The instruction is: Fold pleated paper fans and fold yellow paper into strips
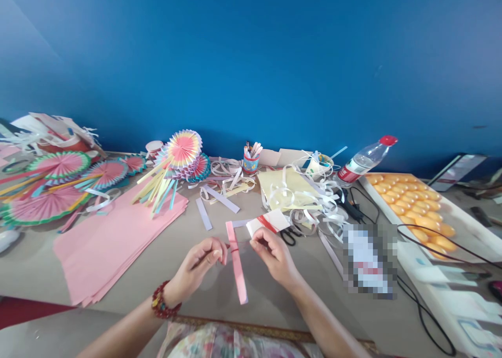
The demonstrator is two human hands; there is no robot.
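Note:
A folded pink paper strip (pixel 237 264) hangs upright between my hands above the table, with a thin red thread (pixel 234 250) wrapped round its middle. My left hand (pixel 198 266), with a red bead bracelet at the wrist, pinches one end of the thread just left of the strip. My right hand (pixel 272 251) pinches the other end to the right, fingers closed. A white card with a red stripe (pixel 270 221) lies just beyond my right hand.
A stack of pink sheets (pixel 113 232) lies left. Paper fans (pixel 58 180) crowd the far left. White paper strips (pixel 306 196), black scissors (pixel 289 235), a pen cup (pixel 250 162), a water bottle (pixel 363 162) and a yellow tray (pixel 411 201) sit behind and right. Black cables (pixel 427 316) trail right.

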